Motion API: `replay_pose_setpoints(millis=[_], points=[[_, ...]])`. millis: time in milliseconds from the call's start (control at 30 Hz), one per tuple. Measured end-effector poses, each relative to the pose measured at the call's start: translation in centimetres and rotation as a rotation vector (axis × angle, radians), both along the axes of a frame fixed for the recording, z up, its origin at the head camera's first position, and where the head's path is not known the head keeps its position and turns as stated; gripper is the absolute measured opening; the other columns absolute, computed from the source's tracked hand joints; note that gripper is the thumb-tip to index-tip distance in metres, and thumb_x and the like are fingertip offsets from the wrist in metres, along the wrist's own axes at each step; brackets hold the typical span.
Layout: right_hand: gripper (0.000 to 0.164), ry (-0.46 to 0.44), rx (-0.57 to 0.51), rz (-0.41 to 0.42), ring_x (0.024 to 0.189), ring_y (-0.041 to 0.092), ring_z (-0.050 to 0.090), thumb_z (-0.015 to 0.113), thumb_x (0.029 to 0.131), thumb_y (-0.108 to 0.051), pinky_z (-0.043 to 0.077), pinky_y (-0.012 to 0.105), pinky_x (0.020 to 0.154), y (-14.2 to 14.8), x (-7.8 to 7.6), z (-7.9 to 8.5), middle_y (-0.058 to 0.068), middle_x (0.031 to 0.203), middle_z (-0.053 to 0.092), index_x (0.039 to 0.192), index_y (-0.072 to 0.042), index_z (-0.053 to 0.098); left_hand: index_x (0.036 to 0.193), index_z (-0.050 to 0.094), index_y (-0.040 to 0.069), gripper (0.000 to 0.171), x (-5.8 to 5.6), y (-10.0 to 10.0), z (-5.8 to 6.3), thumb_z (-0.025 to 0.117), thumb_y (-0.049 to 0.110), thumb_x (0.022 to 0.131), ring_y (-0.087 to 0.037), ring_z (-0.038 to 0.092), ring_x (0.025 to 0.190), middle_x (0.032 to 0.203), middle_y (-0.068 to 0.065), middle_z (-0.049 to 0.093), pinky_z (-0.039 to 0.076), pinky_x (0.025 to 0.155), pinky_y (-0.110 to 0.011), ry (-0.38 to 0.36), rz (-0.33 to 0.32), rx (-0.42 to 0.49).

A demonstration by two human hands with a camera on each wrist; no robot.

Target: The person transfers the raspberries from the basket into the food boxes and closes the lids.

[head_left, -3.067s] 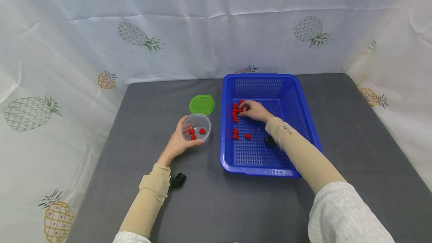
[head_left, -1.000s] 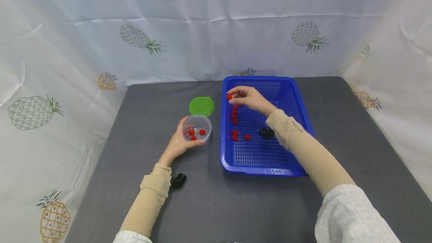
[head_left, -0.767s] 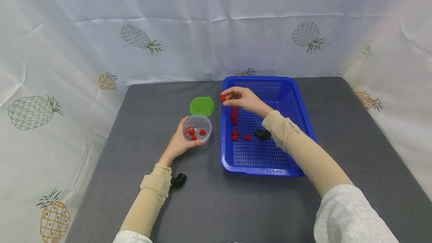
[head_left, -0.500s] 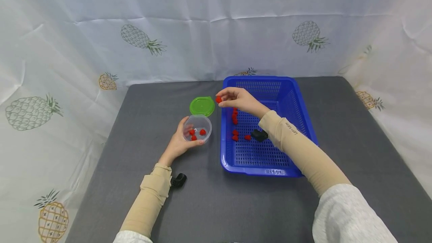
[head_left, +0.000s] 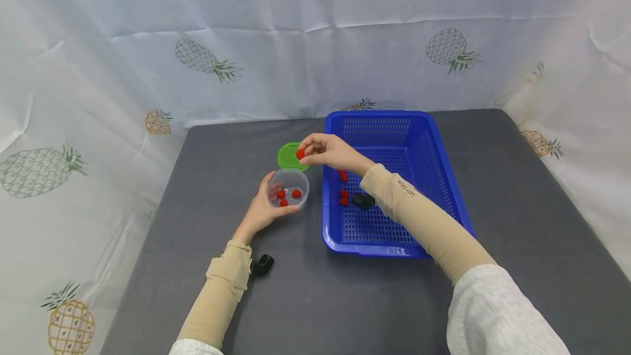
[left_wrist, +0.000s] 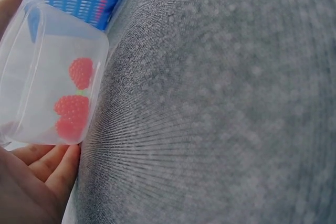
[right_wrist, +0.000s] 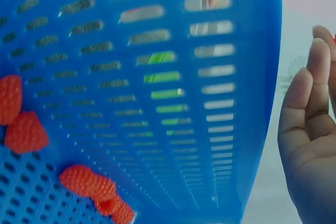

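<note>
My left hand (head_left: pixel 262 207) holds a clear plastic tub (left_wrist: pixel 50 72) by its side, thumb in front and fingers behind. Three red raspberries (left_wrist: pixel 72 109) lie in the tub's bottom. Between thumb and fingertips my right hand (head_left: pixel 327 151) pinches one raspberry (head_left: pixel 300 154), over the green lid (head_left: pixel 287 156) and just beyond the tub's rim. The right forearm reaches across the blue basket (head_left: pixel 331 242). In the right wrist view, several raspberries (right_wrist: pixel 79 181) lie along the basket's slotted wall, and the right hand is outside that wall.
Dark grey cloth covers the table (head_left: pixel 305 300). A white curtain (head_left: pixel 276 70) with pineapple prints hangs behind and at both sides. Black wrist devices show by the left wrist (head_left: pixel 262 265) and over the basket floor (head_left: pixel 363 201). The basket's raised rim stands right of the tub.
My right hand has picked a raspberry out of the basket, lifted it over the left rim and carried it left toward the tub. My left hand has kept the tub in place.
</note>
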State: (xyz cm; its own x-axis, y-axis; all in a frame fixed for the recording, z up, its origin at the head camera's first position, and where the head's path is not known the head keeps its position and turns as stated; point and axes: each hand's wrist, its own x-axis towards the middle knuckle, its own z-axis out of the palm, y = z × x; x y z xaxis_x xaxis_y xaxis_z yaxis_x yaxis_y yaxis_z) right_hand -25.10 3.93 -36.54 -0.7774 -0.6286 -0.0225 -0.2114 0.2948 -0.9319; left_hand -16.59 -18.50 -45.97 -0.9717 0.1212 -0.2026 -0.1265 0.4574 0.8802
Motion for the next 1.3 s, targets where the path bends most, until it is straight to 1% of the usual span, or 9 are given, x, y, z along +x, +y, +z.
replay_pose_setpoints(millis=[100,300,533,633,700,833,967,1167,1300], points=[[0.028,-0.002,-0.005,0.020,0.092,0.022,0.065,0.068,0.085,-0.022,0.051,0.033,0.088,-0.5,0.0,-0.1,0.002,0.097,0.068,0.110,-0.013,0.060,0.149,0.006,0.023,0.107,0.0,0.0,0.0,0.080,0.031,0.072,-0.034,0.038,0.134,0.146,-0.016,0.037,0.034,0.109,-0.049,-0.004,-0.002,0.001],[0.028,-0.013,-0.028,0.066,0.087,0.016,0.065,0.065,0.087,-0.020,0.053,0.031,0.080,-1.5,-0.1,-0.2,0.003,0.097,0.067,0.112,-0.011,0.057,0.148,0.007,0.030,0.109,0.1,-0.3,-0.7,0.081,0.041,0.069,-0.030,0.039,0.134,0.146,-0.012,0.037,0.034,0.110,-0.048,0.017,0.005,0.011],[0.028,-0.014,-0.041,0.071,0.097,0.029,0.062,0.066,0.086,-0.022,0.053,0.030,0.078,-2.6,-0.3,-0.4,0.003,0.098,0.067,0.112,-0.013,0.059,0.148,0.007,0.031,0.112,0.0,-0.4,-1.2,0.081,0.050,0.065,-0.030,0.040,0.133,0.146,-0.011,0.038,0.037,0.107,-0.049,0.046,0.008,0.015],[0.026,0.011,-0.012,0.062,0.097,0.025,0.063,0.067,0.086,-0.025,0.053,0.032,0.080,-3.2,-0.2,-0.4,0.003,0.099,0.067,0.110,-0.015,0.062,0.148,0.007,0.031,0.112,0.0,-0.4,-1.1,0.081,0.049,0.065,-0.030,0.040,0.133,0.146,-0.011,0.038,0.037,0.107,-0.049,0.051,0.008,0.024],[0.024,0.036,0.014,0.067,0.095,0.019,0.063,0.067,0.086,-0.025,0.053,0.033,0.082,-3.5,-0.2,-0.5,0.002,0.100,0.068,0.107,-0.015,0.064,0.148,0.007,0.030,0.112,0.0,-0.4,-1.1,0.081,0.048,0.066,-0.030,0.040,0.133,0.146,-0.012,0.038,0.038,0.107,-0.049,0.057,0.001,0.030],[0.023,0.082,0.052,0.092,0.092,0.012,0.063,0.068,0.085,-0.024,0.053,0.028,0.083,-3.9,-0.2,-0.8,0.003,0.102,0.067,0.106,-0.014,0.066,0.148,0.006,0.029,0.111,0.0,-0.4,-1.1,0.081,0.046,0.067,-0.030,0.040,0.133,0.146,-0.012,0.037,0.038,0.107,-0.049,0.063,-0.011,0.045],[0.024,0.101,0.065,0.103,0.089,0.013,0.062,0.068,0.085,-0.022,0.052,0.026,0.080,-4.0,-0.4,-1.1,0.004,0.102,0.067,0.107,-0.014,0.065,0.148,0.007,0.031,0.111,0.0,-0.4,-1.0,0.081,0.046,0.066,-0.029,0.041,0.133,0.146,-0.012,0.038,0.038,0.107,-0.048,0.053,-0.006,0.057],[0.026,0.129,0.073,0.130,0.086,0.014,0.062,0.067,0.085,-0.014,0.053,0.025,0.078,-4.1,-0.5,-1.3,0.005,0.106,0.067,0.110,-0.012,0.064,0.148,0.007,0.030,0.111,0.0,-0.4,-0.9,0.081,0.045,0.067,-0.029,0.040,0.134,0.146,-0.012,0.037,0.038,0.107,-0.047,0.049,-0.012,0.064],[0.026,0.171,0.098,0.148,0.085,0.014,0.062,0.066,0.085,-0.013,0.053,0.024,0.077,-4.3,-0.6,-1.3,0.005,0.106,0.066,0.110,-0.011,0.063,0.149,0.007,0.029,0.111,0.0,-0.5,-0.8,0.081,0.044,0.067,-0.029,0.040,0.134,0.146,-0.012,0.037,0.038,0.107,-0.047,0.047,-0.009,0.063]])
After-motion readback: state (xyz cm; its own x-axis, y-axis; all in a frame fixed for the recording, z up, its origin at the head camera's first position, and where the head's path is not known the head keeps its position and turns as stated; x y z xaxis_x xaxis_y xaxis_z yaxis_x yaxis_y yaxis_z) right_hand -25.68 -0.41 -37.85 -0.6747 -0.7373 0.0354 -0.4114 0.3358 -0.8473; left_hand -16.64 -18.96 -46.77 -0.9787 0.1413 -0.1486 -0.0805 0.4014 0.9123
